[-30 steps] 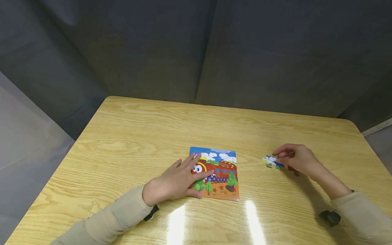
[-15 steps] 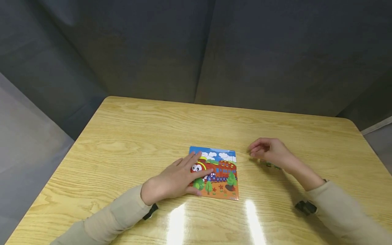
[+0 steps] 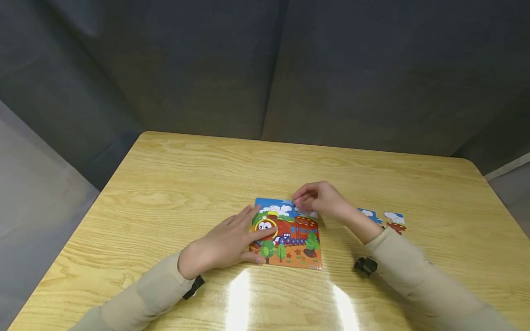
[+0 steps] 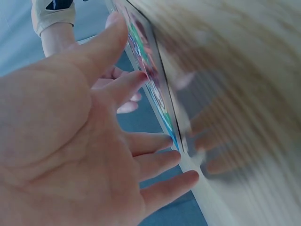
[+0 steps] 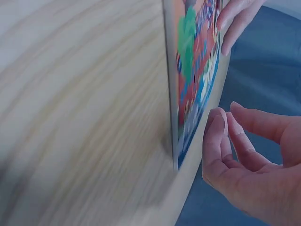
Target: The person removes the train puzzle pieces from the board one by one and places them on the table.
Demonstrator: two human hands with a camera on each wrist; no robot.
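Observation:
A square jigsaw puzzle (image 3: pixel 305 228) of a red train under a cloudy sky lies flat on the wooden table. My left hand (image 3: pixel 227 240) is spread over its left side, the fingertips at the board; the left wrist view shows the fingers straight and apart. Above the puzzle's top right corner hovers my right hand (image 3: pixel 323 200). In the right wrist view, the curled fingers and thumb of the right hand (image 5: pixel 251 165) come close together, and no piece shows between them.
Right of the puzzle, partly behind the right forearm, lie loose jigsaw pieces: a blue-and-white one (image 3: pixel 370 214), a cloud one (image 3: pixel 394 217) and a red one (image 3: pixel 396 228). Dark cloth (image 3: pixel 207 69) hangs behind the table (image 3: pixel 186 184).
My right hand has let go of the blue-and-white piece among the loose ones and moved left to the puzzle's top right corner. The left hand has shifted slightly left.

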